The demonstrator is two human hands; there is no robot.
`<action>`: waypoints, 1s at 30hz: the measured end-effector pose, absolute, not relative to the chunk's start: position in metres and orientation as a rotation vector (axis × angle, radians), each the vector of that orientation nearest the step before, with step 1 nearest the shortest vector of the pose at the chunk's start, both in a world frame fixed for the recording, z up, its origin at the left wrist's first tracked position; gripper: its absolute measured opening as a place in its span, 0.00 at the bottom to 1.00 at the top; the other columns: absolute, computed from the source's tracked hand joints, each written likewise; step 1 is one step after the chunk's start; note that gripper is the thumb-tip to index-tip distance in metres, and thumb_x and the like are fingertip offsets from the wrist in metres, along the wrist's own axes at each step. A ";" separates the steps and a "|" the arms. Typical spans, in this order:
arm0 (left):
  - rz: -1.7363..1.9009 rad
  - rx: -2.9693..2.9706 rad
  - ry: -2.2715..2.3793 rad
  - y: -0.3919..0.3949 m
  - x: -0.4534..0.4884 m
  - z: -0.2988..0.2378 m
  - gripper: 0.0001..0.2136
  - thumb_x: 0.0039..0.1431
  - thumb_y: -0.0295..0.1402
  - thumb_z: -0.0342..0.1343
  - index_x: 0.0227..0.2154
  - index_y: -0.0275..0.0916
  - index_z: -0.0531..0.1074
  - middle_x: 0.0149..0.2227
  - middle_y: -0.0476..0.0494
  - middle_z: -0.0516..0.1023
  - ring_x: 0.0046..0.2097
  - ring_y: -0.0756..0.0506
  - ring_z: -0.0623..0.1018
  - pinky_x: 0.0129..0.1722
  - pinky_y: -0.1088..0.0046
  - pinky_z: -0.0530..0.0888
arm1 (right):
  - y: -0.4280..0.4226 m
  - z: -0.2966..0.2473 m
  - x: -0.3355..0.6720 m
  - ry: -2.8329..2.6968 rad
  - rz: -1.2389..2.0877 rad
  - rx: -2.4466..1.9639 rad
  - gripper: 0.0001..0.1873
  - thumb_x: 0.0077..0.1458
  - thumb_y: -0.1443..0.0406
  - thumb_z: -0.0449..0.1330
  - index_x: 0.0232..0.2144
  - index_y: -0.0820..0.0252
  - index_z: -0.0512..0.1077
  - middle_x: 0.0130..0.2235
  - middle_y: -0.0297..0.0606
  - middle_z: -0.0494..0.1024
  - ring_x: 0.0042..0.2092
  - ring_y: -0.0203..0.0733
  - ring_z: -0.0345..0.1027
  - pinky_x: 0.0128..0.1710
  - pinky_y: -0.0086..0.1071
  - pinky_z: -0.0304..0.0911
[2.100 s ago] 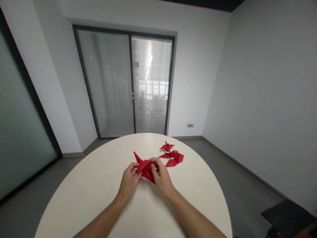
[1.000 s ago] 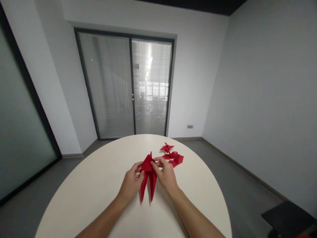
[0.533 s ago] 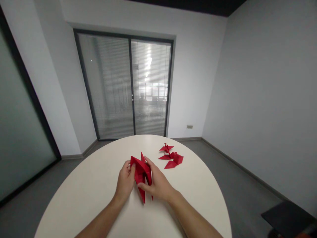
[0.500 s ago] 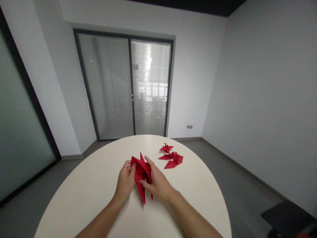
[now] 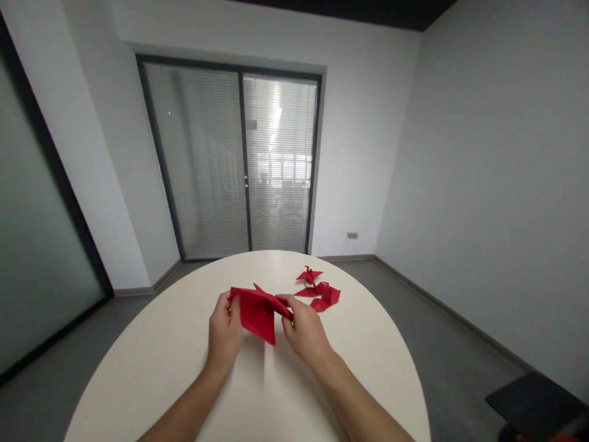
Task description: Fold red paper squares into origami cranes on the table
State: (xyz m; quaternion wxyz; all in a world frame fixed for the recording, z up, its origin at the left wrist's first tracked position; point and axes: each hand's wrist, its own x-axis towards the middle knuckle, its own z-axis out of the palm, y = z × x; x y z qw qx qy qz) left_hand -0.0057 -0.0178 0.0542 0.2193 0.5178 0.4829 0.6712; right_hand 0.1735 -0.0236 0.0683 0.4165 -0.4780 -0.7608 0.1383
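A folded piece of red paper (image 5: 257, 314) is held just above the round table by both hands, with a pointed flap sticking up at its top. My left hand (image 5: 224, 325) pinches its left edge, thumb on the near face. On the other side, my right hand (image 5: 304, 325) grips the right flap between thumb and fingers; some fingertips are hidden by the paper. Red origami cranes lie beyond my right hand: a small crane (image 5: 309, 274) farther away and a larger folded crane (image 5: 327, 297) closer, partly covered by the hand.
The round cream table (image 5: 165, 356) curves away toward a glazed door with blinds (image 5: 280, 172). A dark chair seat (image 5: 534, 402) stands low at the right, beside the grey wall. A wall socket (image 5: 352, 236) sits near the floor.
The hands have spread apart and the red paper has opened wider, its near faces turned outward. Its long downward points have swung up. The cranes on the table stay put.
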 end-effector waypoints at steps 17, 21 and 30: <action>1.720 1.207 0.988 -0.015 0.010 0.050 0.18 0.55 0.46 0.60 0.41 0.37 0.72 0.39 0.40 0.81 0.40 0.41 0.80 0.40 0.67 0.76 | 0.003 0.060 0.169 -1.232 0.661 -0.973 0.16 0.56 0.59 0.59 0.46 0.59 0.71 0.47 0.44 0.78 0.51 0.51 0.70 0.54 0.43 0.63; 1.710 1.230 0.955 -0.017 0.011 0.050 0.17 0.56 0.46 0.60 0.39 0.37 0.73 0.38 0.41 0.81 0.40 0.43 0.80 0.40 0.68 0.76 | 0.007 0.056 0.163 -1.305 0.886 -0.941 0.11 0.55 0.61 0.54 0.34 0.60 0.75 0.41 0.42 0.81 0.46 0.52 0.72 0.49 0.41 0.65; 1.723 1.184 1.038 -0.013 0.000 0.054 0.16 0.55 0.45 0.61 0.37 0.37 0.72 0.32 0.45 0.81 0.30 0.47 0.78 0.29 0.74 0.73 | -0.010 0.071 0.179 -1.531 1.141 -0.826 0.27 0.42 0.73 0.58 0.48 0.59 0.70 0.45 0.39 0.80 0.45 0.47 0.74 0.44 0.38 0.69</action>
